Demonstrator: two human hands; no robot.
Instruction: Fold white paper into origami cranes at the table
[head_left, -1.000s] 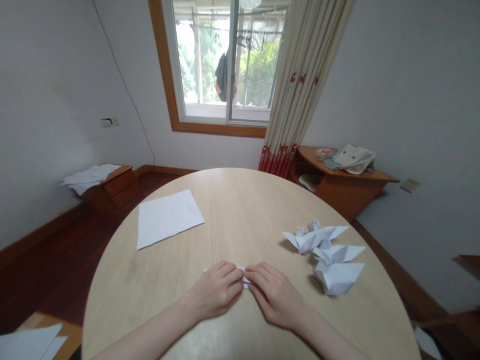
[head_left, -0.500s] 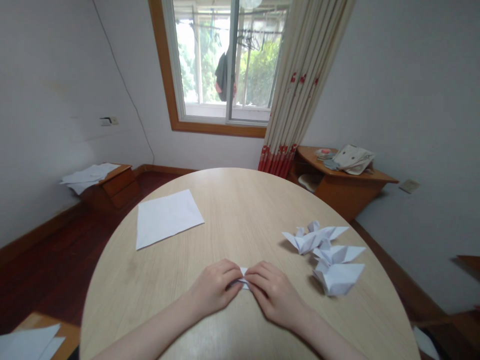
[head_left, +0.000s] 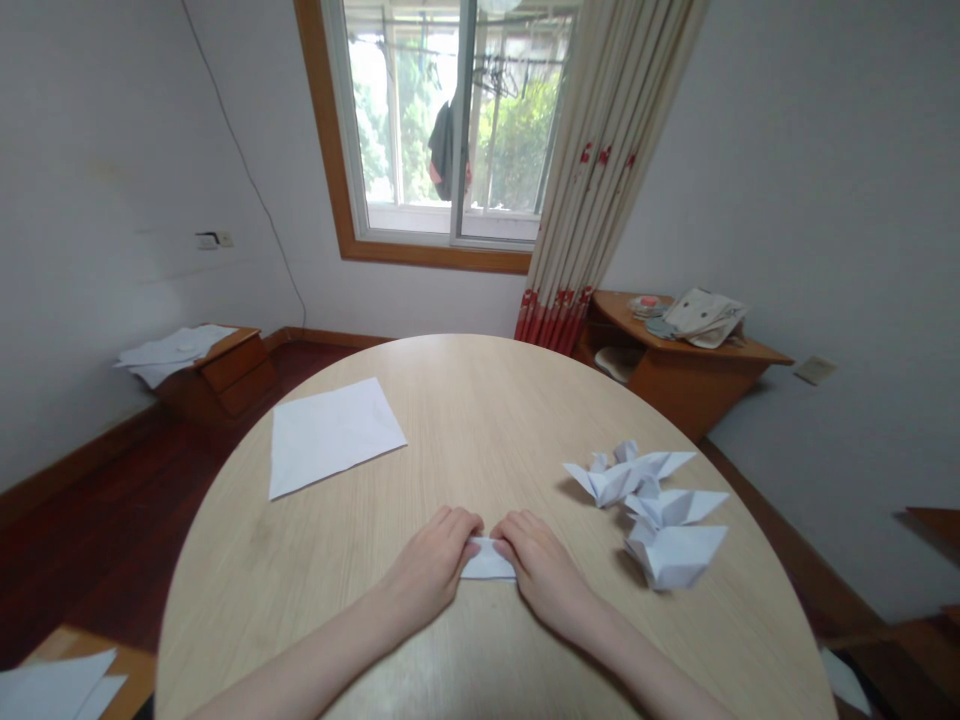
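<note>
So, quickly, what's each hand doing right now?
Left hand: closed, holding down the left end of the folded white paper.
Right hand: closed, holding down the right end of the same paper.

Left hand (head_left: 427, 565) and right hand (head_left: 544, 572) lay palm-down at either end of the folded white paper (head_left: 487, 562), fingers bent and fingertips (head_left: 471, 524) touching it from both sides. Wrists sat low, close to the paper's level. Left forearm (head_left: 300, 660) and right forearm (head_left: 637, 682) angled inward, converging on the paper.
</note>
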